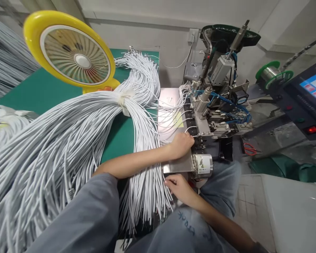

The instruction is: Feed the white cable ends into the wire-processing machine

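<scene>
1. On my feed, the big bundle of thin, round, white cables (144, 147) lies across the green worktop (52, 86), bound nr its middle w/ a pale tie (125, 100); cut ends fan downward, btwn the worktop & the person's legs in grey trousers (84, 211).
2. L hand (183, 144): fingers curled in, narrow, at the dark slotted front edge of the grey metal machine w/ blue air tubes (205, 126). White wire ends sit right at the fingertips; I can't tell if one is gripped.
3. L forearm passes over the bundle & the lower part of the flat silver metal plate (170, 98).
4. R hand (180, 188): thumb & index close together at the bundle's R edge, below the plate. Can't tell from here if a cable is pinched.
5. Several loose white wires run from the bundle over the plate to the machine's edge; a yellow label (178, 120) shows under them.
6. Shiny round canister w/ white label (203, 164) is just R of the plate's lower end.
7. Yellow round plastic fan (82, 60) stands behind the bundle.
8. Far R, I've got a dark control panel w/ lit screen (300, 105), plus red-handled scissors (250, 149) nr the machine.
</scene>
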The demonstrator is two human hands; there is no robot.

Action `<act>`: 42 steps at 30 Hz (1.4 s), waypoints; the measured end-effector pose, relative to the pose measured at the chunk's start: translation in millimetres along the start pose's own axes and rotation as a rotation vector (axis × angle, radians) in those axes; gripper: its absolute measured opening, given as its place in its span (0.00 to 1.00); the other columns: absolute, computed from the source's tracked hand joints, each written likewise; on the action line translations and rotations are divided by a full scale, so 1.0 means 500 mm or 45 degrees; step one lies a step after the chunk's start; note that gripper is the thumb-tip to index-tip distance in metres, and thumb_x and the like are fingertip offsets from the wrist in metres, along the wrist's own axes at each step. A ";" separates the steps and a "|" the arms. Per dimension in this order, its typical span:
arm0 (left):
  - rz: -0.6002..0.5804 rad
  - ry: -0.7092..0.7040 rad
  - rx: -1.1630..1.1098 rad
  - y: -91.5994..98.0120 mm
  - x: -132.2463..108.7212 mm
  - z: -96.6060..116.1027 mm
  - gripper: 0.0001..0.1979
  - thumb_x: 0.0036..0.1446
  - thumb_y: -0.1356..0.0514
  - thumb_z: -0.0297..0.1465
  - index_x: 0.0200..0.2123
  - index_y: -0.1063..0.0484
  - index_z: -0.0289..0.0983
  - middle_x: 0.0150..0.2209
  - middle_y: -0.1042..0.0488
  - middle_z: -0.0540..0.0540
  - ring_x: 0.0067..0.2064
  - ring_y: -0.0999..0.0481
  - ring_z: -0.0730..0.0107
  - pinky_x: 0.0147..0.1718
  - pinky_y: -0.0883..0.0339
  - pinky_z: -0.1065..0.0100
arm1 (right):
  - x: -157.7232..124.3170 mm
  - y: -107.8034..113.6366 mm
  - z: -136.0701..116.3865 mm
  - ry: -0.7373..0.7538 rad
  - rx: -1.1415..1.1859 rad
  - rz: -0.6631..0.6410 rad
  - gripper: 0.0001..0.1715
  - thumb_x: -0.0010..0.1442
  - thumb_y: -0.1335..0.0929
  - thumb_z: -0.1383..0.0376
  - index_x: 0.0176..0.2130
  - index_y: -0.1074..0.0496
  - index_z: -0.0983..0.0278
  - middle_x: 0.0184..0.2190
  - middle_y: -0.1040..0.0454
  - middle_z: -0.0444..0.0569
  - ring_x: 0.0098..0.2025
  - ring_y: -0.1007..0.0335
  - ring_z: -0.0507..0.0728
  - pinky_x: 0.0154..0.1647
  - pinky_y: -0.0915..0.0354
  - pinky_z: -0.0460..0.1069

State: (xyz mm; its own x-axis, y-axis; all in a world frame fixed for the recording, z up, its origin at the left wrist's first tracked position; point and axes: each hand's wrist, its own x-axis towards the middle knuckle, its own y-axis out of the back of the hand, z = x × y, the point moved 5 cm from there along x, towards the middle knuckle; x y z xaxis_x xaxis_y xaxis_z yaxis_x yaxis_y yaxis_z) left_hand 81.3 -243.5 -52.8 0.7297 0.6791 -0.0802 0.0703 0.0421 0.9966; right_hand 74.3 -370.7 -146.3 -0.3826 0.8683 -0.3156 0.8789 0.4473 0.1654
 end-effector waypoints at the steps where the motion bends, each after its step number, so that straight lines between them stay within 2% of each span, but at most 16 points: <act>1: -0.005 -0.003 -0.002 0.000 0.000 0.000 0.11 0.57 0.49 0.17 0.38 0.28 0.25 0.34 0.25 0.33 0.35 0.23 0.60 0.25 0.41 0.69 | -0.004 0.005 -0.004 -0.012 -0.047 0.028 0.11 0.55 0.37 0.64 0.23 0.33 0.65 0.17 0.40 0.39 0.22 0.43 0.50 0.23 0.48 0.44; 4: 0.018 -0.019 0.007 -0.001 0.000 0.000 0.11 0.56 0.49 0.17 0.36 0.27 0.25 0.33 0.25 0.33 0.34 0.24 0.59 0.24 0.41 0.68 | -0.016 0.018 -0.021 -0.047 -0.172 0.097 0.07 0.55 0.38 0.68 0.28 0.31 0.64 0.19 0.35 0.41 0.23 0.39 0.51 0.25 0.45 0.45; 6: 0.047 -0.036 0.015 0.000 -0.001 0.001 0.11 0.55 0.49 0.17 0.34 0.27 0.26 0.33 0.25 0.33 0.33 0.24 0.60 0.23 0.42 0.69 | -0.023 0.023 -0.030 -0.053 -0.209 0.082 0.07 0.55 0.39 0.68 0.29 0.32 0.63 0.20 0.33 0.41 0.24 0.37 0.51 0.26 0.45 0.45; 10: 0.078 -0.131 -0.063 0.012 -0.006 0.016 0.11 0.58 0.49 0.22 0.31 0.26 0.29 0.32 0.25 0.36 0.31 0.25 0.63 0.23 0.42 0.68 | -0.035 0.060 -0.049 0.036 -0.316 0.114 0.08 0.57 0.39 0.66 0.31 0.30 0.62 0.23 0.31 0.43 0.26 0.37 0.53 0.28 0.44 0.46; 13: 0.088 -0.239 -0.250 0.035 -0.014 0.040 0.17 0.63 0.51 0.32 0.30 0.26 0.32 0.30 0.25 0.41 0.30 0.25 0.65 0.25 0.41 0.68 | -0.045 0.131 -0.063 0.080 -0.309 0.278 0.09 0.57 0.38 0.65 0.31 0.29 0.63 0.25 0.28 0.46 0.28 0.35 0.54 0.29 0.43 0.46; 15: 0.119 -0.262 -0.329 0.049 -0.021 0.052 0.21 0.64 0.54 0.35 0.28 0.27 0.33 0.28 0.25 0.43 0.30 0.26 0.67 0.26 0.41 0.68 | -0.050 0.192 -0.072 0.088 -0.275 0.443 0.10 0.55 0.37 0.63 0.25 0.30 0.64 0.21 0.30 0.46 0.25 0.37 0.53 0.26 0.44 0.46; 18: 0.123 -0.246 -0.334 0.057 -0.028 0.060 0.22 0.65 0.56 0.35 0.28 0.27 0.33 0.27 0.25 0.44 0.28 0.27 0.69 0.26 0.42 0.68 | -0.048 0.268 -0.079 0.086 -0.186 0.610 0.14 0.52 0.35 0.61 0.19 0.36 0.64 0.15 0.38 0.42 0.20 0.44 0.50 0.21 0.48 0.46; 21: 0.078 -0.231 -0.294 0.050 -0.030 0.056 0.20 0.64 0.54 0.34 0.29 0.27 0.32 0.27 0.26 0.43 0.28 0.27 0.68 0.25 0.42 0.68 | -0.039 0.309 -0.082 0.129 0.023 0.710 0.08 0.48 0.33 0.61 0.24 0.32 0.64 0.18 0.35 0.42 0.21 0.41 0.50 0.22 0.43 0.46; 26: 0.085 -0.302 -0.337 0.044 -0.019 0.041 0.13 0.59 0.51 0.27 0.30 0.28 0.32 0.29 0.27 0.44 0.29 0.28 0.69 0.24 0.43 0.70 | -0.031 0.328 -0.078 0.161 0.324 0.907 0.09 0.44 0.30 0.61 0.27 0.31 0.63 0.19 0.32 0.43 0.21 0.38 0.50 0.24 0.37 0.48; 30: 0.249 -0.315 -0.466 0.052 -0.006 0.026 0.12 0.58 0.51 0.25 0.32 0.27 0.32 0.31 0.29 0.45 0.28 0.30 0.73 0.25 0.42 0.71 | -0.021 0.320 -0.078 0.227 0.721 0.860 0.13 0.44 0.29 0.58 0.30 0.29 0.63 0.25 0.28 0.47 0.26 0.33 0.52 0.29 0.33 0.50; 32: 0.343 -0.346 -0.544 0.057 -0.006 0.022 0.13 0.58 0.51 0.24 0.33 0.27 0.31 0.30 0.30 0.45 0.28 0.31 0.73 0.26 0.41 0.72 | -0.016 0.315 -0.083 0.269 0.811 0.840 0.13 0.44 0.29 0.58 0.31 0.29 0.62 0.25 0.28 0.47 0.27 0.32 0.53 0.29 0.33 0.50; 34: 0.427 -0.371 -0.623 0.060 -0.009 0.021 0.13 0.58 0.51 0.24 0.33 0.26 0.31 0.28 0.31 0.45 0.27 0.32 0.73 0.26 0.40 0.72 | -0.018 0.313 -0.089 0.316 0.773 0.905 0.12 0.46 0.29 0.57 0.30 0.29 0.62 0.25 0.29 0.47 0.26 0.33 0.52 0.28 0.34 0.49; 38: 0.557 -0.441 -0.761 0.062 -0.018 0.024 0.14 0.60 0.51 0.25 0.32 0.26 0.31 0.26 0.32 0.46 0.27 0.32 0.73 0.25 0.39 0.74 | -0.037 0.316 -0.107 0.520 0.473 1.122 0.09 0.49 0.30 0.60 0.27 0.28 0.64 0.25 0.30 0.45 0.25 0.36 0.50 0.27 0.36 0.48; 42: 0.657 -0.514 -0.884 0.059 -0.016 0.022 0.12 0.61 0.50 0.26 0.36 0.26 0.31 0.29 0.30 0.44 0.30 0.30 0.73 0.27 0.37 0.73 | -0.045 0.321 -0.115 0.629 0.332 1.122 0.05 0.52 0.30 0.64 0.28 0.26 0.64 0.25 0.29 0.45 0.26 0.35 0.50 0.28 0.37 0.47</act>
State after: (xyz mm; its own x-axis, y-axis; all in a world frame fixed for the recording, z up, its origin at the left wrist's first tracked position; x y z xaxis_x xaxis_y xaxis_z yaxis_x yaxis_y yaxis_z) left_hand 85.2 -255.6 -22.8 0.7467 0.4369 0.5016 -0.6505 0.3221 0.6878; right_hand 207.6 -306.5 -59.1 0.4020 0.8820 0.2460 0.9151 -0.3964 -0.0742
